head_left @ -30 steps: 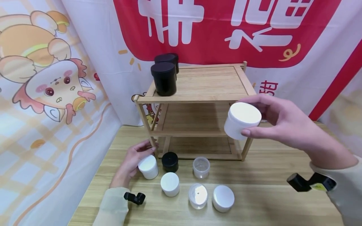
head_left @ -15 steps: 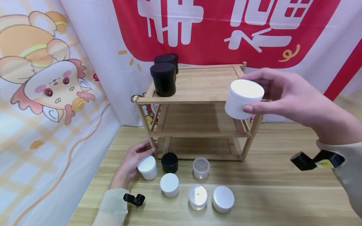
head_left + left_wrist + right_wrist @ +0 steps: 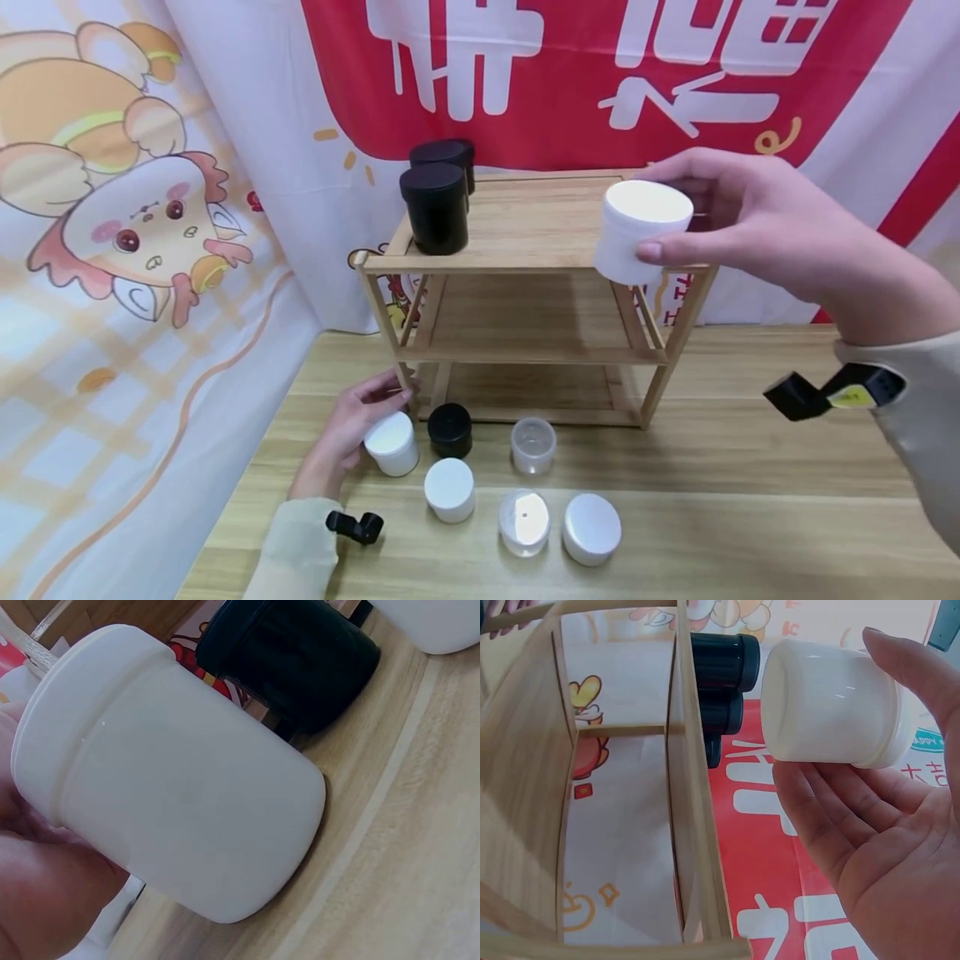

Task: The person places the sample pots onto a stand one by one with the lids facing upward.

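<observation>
My right hand [image 3: 757, 217] holds a white lidded jar [image 3: 643, 237], thumb on the near side and fingers behind. In the head view the jar overlaps the front right edge of the wooden rack's top shelf [image 3: 543, 221]; the right wrist view shows the jar [image 3: 832, 705] apart from the shelf edge. Down at the left, my left hand [image 3: 360, 417] grips the rack's front left leg [image 3: 405, 385] between thumb and fingers. A second white jar [image 3: 393, 444] stands on the table right beside that hand and fills much of the left wrist view.
Several black jars [image 3: 435, 208] stand at the left of the top shelf. On the wooden table [image 3: 712, 533] before the rack are a black jar [image 3: 450, 431], white jars [image 3: 450, 490] and clear jars [image 3: 533, 447]. A printed cloth [image 3: 555, 108] hangs behind.
My right hand has raised the white jar from beside the middle shelf to the level of the top shelf's front right edge. The left hand has stayed at the leg.
</observation>
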{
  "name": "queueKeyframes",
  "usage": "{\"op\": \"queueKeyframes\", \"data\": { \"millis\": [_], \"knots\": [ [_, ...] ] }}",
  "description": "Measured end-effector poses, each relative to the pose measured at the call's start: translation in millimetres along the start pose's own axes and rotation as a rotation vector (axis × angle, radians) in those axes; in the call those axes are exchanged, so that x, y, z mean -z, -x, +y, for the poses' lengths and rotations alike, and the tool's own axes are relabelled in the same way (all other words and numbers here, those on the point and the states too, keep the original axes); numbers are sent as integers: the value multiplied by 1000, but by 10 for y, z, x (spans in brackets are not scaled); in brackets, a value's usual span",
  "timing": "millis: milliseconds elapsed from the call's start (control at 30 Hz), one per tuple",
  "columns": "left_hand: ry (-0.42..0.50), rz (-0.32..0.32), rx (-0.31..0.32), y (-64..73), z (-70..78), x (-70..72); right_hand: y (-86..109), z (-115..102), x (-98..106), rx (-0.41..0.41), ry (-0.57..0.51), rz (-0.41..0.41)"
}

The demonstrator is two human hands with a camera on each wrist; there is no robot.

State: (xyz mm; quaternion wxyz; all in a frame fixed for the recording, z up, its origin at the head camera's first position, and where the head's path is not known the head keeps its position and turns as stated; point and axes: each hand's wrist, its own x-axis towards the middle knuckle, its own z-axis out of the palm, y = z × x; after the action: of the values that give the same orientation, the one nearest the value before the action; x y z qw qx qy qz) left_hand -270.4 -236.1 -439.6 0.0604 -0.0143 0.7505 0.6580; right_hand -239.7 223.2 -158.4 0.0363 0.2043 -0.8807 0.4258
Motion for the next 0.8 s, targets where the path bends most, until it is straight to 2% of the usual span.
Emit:
{"op": "queueKeyframes", "data": {
  "millis": [400, 600, 800],
  "knots": [
    [5, -14, -6, -20, -5, 12, -346, -181, -67, -25, 51, -22],
    [13, -7, 10, -21, -2, 15, -605, -261, -92, -59, 73, -34],
    [18, -9, 24, -19, -26, 1, -856, -316, -124, -47, 44, -34]
  ]
}}
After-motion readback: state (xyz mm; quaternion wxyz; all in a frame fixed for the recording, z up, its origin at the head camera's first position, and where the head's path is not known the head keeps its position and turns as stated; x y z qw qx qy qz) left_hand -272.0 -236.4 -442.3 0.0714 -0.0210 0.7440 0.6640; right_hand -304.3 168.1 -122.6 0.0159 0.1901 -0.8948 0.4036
